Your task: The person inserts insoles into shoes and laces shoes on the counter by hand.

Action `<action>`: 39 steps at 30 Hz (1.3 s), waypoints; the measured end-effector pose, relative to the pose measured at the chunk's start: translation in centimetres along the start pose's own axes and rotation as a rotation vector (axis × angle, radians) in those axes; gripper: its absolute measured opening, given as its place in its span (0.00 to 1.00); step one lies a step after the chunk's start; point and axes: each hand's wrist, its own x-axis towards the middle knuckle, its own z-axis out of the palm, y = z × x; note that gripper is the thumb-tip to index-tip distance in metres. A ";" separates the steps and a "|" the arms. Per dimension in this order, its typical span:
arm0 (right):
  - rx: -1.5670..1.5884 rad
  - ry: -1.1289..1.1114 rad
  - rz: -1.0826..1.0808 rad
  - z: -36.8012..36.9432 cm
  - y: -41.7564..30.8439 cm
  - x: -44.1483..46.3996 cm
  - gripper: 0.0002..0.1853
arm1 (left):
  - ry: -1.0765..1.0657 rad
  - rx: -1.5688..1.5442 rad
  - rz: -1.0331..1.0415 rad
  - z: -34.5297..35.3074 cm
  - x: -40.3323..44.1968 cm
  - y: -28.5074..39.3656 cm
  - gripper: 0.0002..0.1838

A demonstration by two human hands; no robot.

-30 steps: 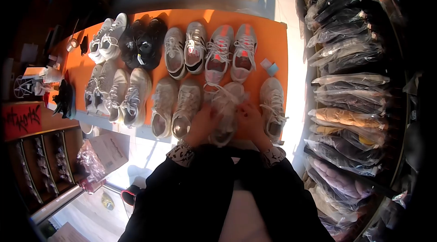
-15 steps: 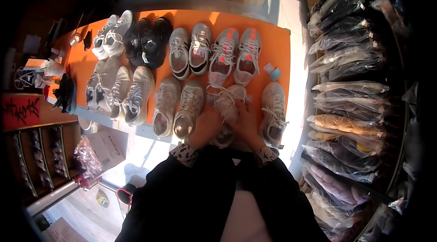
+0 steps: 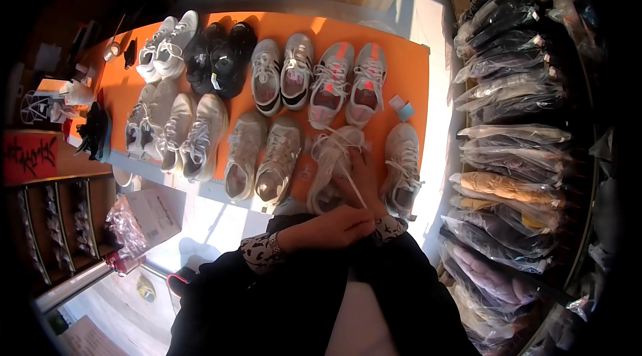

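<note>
Carrying the shoes, an orange desk (image 3: 412, 75) extends across the centre of the view. Along the right side, a long row of clear bags (image 3: 515, 135) encloses clothes, mostly dark, with one orange-tan and one lilac item; overlap prevents an exact count. At lower left, a shelf unit (image 3: 67, 232) is divided into compartments; their contents are too dark to identify. Beside it, one cardboard box (image 3: 155, 215) is positioned with crumpled clear plastic (image 3: 125, 222) at its left side.

Sixteen shoes stand on the desk in two rows of eight. Far row, left to right: two white shoes (image 3: 167, 48), two black shoes (image 3: 224, 58), two striped shoes (image 3: 284, 75), two grey shoes with pink-orange accents (image 3: 348, 85). Near row: six pale shoes on the left, then the worked shoe (image 3: 328, 172), then one single shoe (image 3: 402, 168) at the right end.

The right hand (image 3: 363, 182) lies against the right side of the worked shoe; whether its grip is closed cannot be told. The left hand (image 3: 334, 226), nearer the body, has its grip pinched on a white shoelace (image 3: 358, 192), drawn taut from the worked shoe. Two small cards (image 3: 402, 108) lie beyond the single shoe.
</note>
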 end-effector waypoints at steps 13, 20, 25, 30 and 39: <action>-0.162 0.073 -0.081 -0.6 -0.8 0.3 0.36 | -0.377 -0.535 0.673 -2.3 -7.5 13.0 0.14; -0.107 0.075 -0.115 -0.9 -1.9 -0.8 0.25 | 0.317 -0.057 0.533 -6.7 -11.8 10.5 0.13; 0.016 0.138 -0.148 -0.1 -1.4 -0.8 0.13 | 0.813 0.981 -0.349 -7.0 -8.9 4.8 0.16; -0.033 0.137 -0.368 -3.3 -4.1 -1.0 0.06 | 0.785 1.024 -0.179 -6.8 -1.4 -4.8 0.16; 0.507 -0.165 -0.166 -12.0 -7.2 -5.1 0.08 | 0.792 1.064 -0.101 -7.0 3.0 -10.9 0.14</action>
